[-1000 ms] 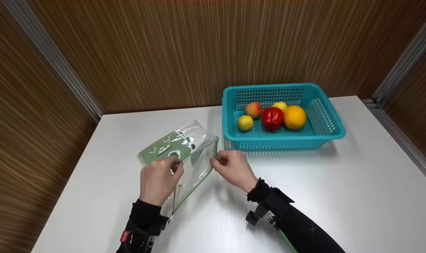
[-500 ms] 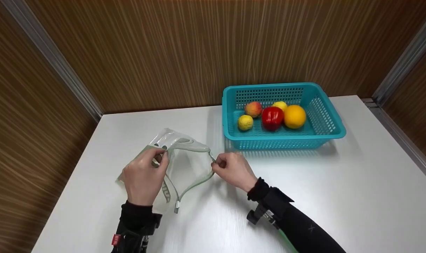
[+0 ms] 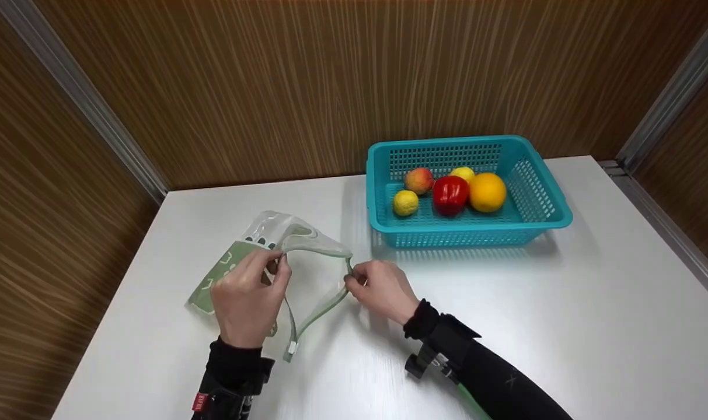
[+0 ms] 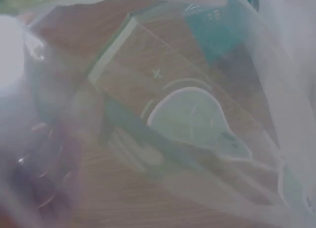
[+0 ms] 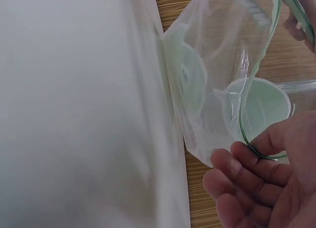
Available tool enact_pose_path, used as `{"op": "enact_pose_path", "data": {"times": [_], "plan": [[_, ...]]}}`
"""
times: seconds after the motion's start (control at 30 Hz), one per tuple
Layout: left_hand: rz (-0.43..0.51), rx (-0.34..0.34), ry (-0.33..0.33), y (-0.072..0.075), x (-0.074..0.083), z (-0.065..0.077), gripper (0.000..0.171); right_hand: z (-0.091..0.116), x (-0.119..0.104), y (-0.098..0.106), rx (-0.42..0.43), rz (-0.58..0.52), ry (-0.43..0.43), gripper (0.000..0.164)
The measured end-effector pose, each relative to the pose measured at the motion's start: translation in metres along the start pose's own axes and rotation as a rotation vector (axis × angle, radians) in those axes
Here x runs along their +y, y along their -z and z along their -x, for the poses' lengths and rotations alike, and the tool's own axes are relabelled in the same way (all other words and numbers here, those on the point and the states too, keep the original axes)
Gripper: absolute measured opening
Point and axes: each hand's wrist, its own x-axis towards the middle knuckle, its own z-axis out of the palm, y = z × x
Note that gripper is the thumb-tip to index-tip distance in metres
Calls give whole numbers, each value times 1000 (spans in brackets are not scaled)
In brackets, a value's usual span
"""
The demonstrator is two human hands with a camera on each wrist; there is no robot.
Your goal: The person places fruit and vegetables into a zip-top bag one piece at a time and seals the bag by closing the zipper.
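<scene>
A clear plastic zip bag (image 3: 219,271) with a green printed panel is stretched between both hands, low over the white table. My left hand (image 3: 246,300) pinches one side of its mouth between thumb and fingers. With thumb and index finger, my right hand (image 3: 383,289) pinches the green-edged opposite side. The mouth gapes wide between the hands, and a white slider sits at its near corner. In the left wrist view, the see-through bag (image 4: 192,119) with pale green prints fills the picture. The right wrist view shows my right hand (image 5: 266,183) at the green rim.
Right of the bag, a teal basket (image 3: 464,234) stands on the white table (image 3: 505,315). It holds a red bell pepper (image 3: 450,195), an orange (image 3: 487,192), a peach (image 3: 419,180) and two yellow fruits (image 3: 405,203). Wood-grain panels (image 3: 307,87) enclose the back and sides.
My left hand has moved left and drawn its side of the bag away from my right hand, spreading the mouth from narrow to wide. The right hand has hardly moved.
</scene>
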Motion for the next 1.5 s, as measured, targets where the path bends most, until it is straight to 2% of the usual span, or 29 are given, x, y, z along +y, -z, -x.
{"op": "enact_pose_path", "data": {"times": [0.1,0.2,0.37,0.5,0.8,1.13,1.5], "plan": [[19,42,5,2,-2,-2,6,-1,4,-3,-9,7,-12,24],[19,52,10,5,-4,-3,6,-2,8,-5,-13,7,-32,22],[31,50,37,9,-7,-6,6,-4,14,-6,-13,-5,-78,16],[31,20,48,9,-7,-6,5,-6,18,-8,-17,-12,-89,17],[-1,-49,23,0,-4,-1,7,-7,18,-10,-62,-3,-66,29],[-36,-91,52,-9,-3,3,11,-4,7,-4,-80,-55,-21,30],[-12,-80,51,-18,-6,7,11,4,-4,21,-115,-37,70,18]]}}
